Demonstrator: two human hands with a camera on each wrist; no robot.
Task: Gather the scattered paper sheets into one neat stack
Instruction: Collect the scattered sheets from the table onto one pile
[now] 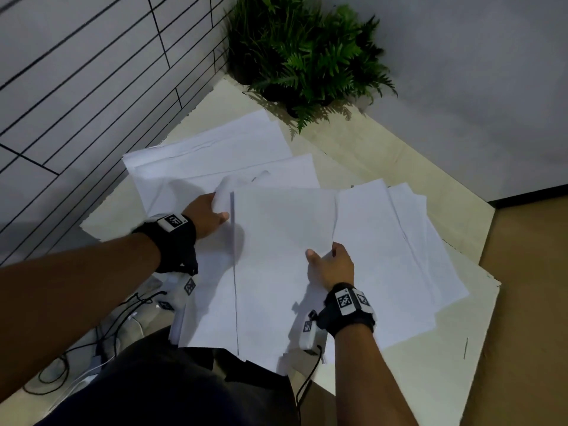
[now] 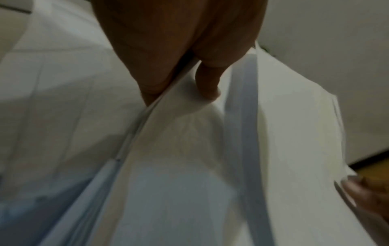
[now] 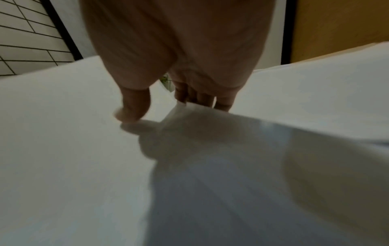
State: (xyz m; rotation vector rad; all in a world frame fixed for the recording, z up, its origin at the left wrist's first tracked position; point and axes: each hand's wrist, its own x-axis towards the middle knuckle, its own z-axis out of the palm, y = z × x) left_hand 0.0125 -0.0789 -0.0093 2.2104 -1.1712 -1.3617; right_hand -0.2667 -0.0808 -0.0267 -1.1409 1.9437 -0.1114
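Several white paper sheets lie fanned over a cream table (image 1: 399, 155). A central sheet (image 1: 282, 241) lies on top; other sheets spread to the back left (image 1: 215, 149) and to the right (image 1: 399, 241). My left hand (image 1: 215, 210) grips the central sheets' left edge, which curls up by its fingers. In the left wrist view, the left hand (image 2: 179, 58) has its thumb on top of the sheets (image 2: 189, 183) and its fingers beneath. My right hand (image 1: 325, 256) pinches the central sheet's right edge. The right wrist view shows its thumb (image 3: 130, 113) on the sheet (image 3: 63, 166) and its fingers (image 3: 202, 99) tucked under.
A green fern-like plant (image 1: 307, 56) stands at the table's far corner. A tiled wall (image 1: 76, 87) runs along the left. Cables (image 1: 101, 348) lie on the floor at the lower left. A brown surface (image 1: 528, 302) borders the table on the right.
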